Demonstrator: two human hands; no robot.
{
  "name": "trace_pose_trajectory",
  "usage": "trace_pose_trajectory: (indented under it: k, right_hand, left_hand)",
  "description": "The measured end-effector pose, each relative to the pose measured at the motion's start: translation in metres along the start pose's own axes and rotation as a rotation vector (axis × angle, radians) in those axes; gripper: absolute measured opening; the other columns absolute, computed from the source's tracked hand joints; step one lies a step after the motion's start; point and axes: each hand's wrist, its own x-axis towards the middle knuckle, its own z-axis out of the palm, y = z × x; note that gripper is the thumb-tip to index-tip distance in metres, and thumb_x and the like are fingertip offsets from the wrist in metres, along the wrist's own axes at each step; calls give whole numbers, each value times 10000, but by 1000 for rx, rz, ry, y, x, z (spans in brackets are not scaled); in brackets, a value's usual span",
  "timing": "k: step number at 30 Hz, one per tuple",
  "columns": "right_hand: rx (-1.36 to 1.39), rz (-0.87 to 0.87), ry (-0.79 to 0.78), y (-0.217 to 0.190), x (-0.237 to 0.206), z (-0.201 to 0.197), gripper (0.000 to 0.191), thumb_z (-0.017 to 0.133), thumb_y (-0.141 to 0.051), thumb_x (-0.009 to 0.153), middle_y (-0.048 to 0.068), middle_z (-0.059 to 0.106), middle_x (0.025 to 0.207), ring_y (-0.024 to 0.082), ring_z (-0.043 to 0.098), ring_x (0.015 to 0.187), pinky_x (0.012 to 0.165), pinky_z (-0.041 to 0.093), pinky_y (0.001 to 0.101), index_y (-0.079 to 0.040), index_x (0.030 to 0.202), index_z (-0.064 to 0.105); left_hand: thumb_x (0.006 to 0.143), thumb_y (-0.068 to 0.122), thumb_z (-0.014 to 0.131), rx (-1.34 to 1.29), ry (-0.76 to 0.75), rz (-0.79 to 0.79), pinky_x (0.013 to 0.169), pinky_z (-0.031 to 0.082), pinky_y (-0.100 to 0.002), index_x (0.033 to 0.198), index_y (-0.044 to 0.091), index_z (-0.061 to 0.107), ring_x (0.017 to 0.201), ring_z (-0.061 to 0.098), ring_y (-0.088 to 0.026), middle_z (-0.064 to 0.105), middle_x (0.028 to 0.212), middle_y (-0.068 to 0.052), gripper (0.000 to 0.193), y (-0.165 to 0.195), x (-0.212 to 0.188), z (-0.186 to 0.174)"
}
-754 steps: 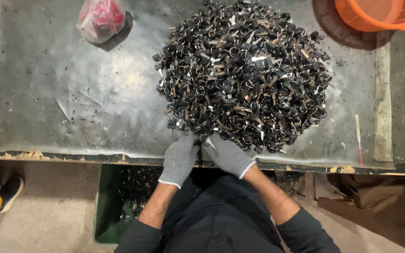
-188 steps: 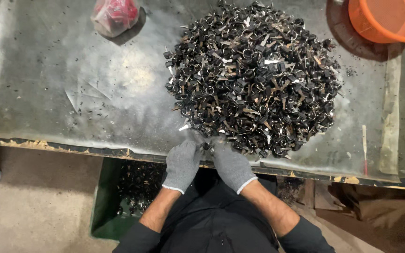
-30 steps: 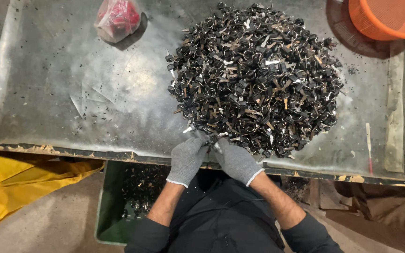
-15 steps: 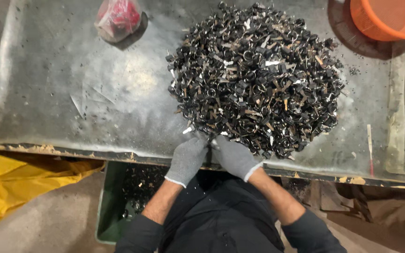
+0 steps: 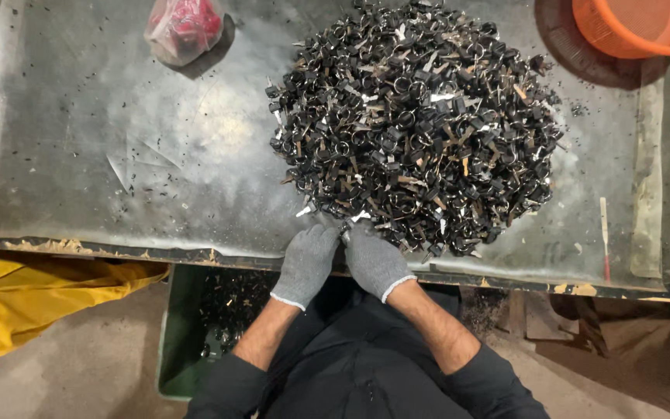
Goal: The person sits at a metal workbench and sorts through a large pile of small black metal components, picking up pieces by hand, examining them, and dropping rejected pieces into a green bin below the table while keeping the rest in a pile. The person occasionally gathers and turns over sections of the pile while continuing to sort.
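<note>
Head view: the pile of small black metal parts (image 5: 416, 124) is taken as the landmark. At its near edge, the left hand (image 5: 306, 264) and right hand (image 5: 374, 260), both in grey knit gloves, are held pressed close together, fingertips meeting on 1 small piece (image 5: 345, 227) that is pinched between them. Against half a second ago, the hands are hardly shifted and the pile is unchanged, so the same piece seems to be worked on. Below the pile's near side, past the table edge (image 5: 195, 254), a green bin (image 5: 188, 334) with loose parts is seen. Far left of the pile a red-filled bag (image 5: 184, 27) lies; to its far right an orange basket (image 5: 637, 27) stands. A yellow sheet (image 5: 32, 302) is seen well left of the bin.
</note>
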Motion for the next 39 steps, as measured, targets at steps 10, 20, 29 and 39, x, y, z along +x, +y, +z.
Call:
trace_pose_trajectory:
  k: [10, 20, 29, 39]
  right_hand:
    - [-244, -108, 296, -11, -14, 17, 179, 566, -116, 956, 198, 696, 925, 336, 741, 807, 605, 611, 428, 1, 1091, 576]
    - [296, -155, 48, 23, 8, 4, 366, 525, -290, 1034, 266, 701, 923, 422, 723, 808, 638, 577, 488, 40, 1191, 501]
    - [-56, -11, -38, -1, -22, -12, 302, 545, -227, 999, 227, 687, 1001, 348, 737, 696, 541, 598, 453, 5, 1191, 522]
    - [140, 29, -183, -5, -5, -12, 309, 564, -280, 1003, 251, 701, 921, 396, 737, 772, 676, 586, 498, 16, 1092, 558]
  left_hand:
    - [808, -14, 612, -124, 60, -124, 729, 548, -476, 1186, 100, 650, 818, 668, -364, 657, 909, -133, 397, 8, -2, 0]
    - [834, 99, 714, -13, 145, -159, 629, 529, -465, 1005, 102, 710, 705, 675, -345, 689, 867, -107, 171, 14, -6, -12]
    - [831, 179, 754, -107, 93, -262, 626, 514, -461, 859, 114, 668, 720, 673, -327, 659, 813, -92, 111, 10, -14, -10]
    - [844, 120, 700, -35, 98, -116, 606, 491, -476, 861, 97, 639, 684, 635, -353, 619, 779, -112, 67, 9, -17, -8]
